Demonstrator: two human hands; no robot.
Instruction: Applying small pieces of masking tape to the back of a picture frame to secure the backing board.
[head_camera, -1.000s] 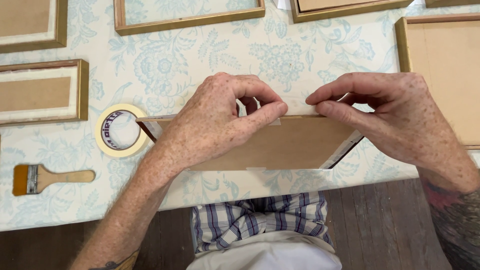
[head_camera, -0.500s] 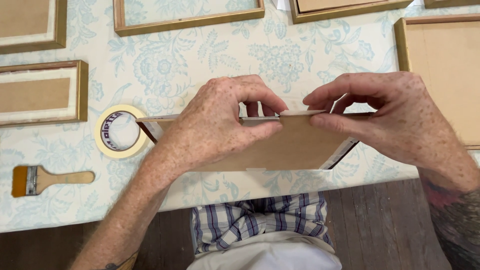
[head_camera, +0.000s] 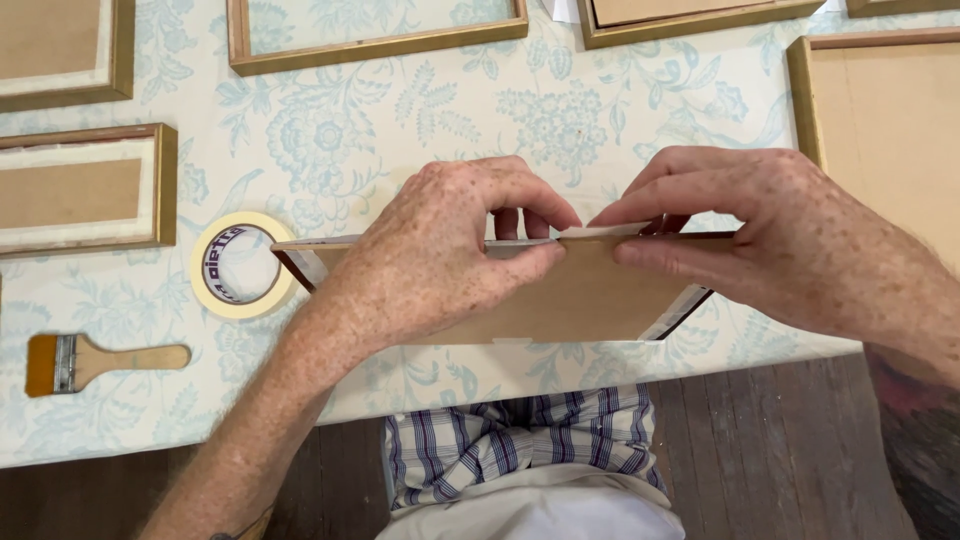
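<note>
A picture frame (head_camera: 570, 300) stands tilted up at the near edge of the desk (head_camera: 420, 130), its plain brown back facing the person. Its corners are cut slanted. The left hand (head_camera: 440, 255) pinches the frame's top edge, thumb in front and fingers behind. The right hand (head_camera: 760, 235) pinches the same edge, holding a small pale strip of tape (head_camera: 600, 231) there. Left of the frame lie a tape roll (head_camera: 240, 265) and a paintbrush (head_camera: 100, 362), with bare cloth around them. Farther back, more gold frames (head_camera: 375, 35) lie flat along the desk's edges.
</note>
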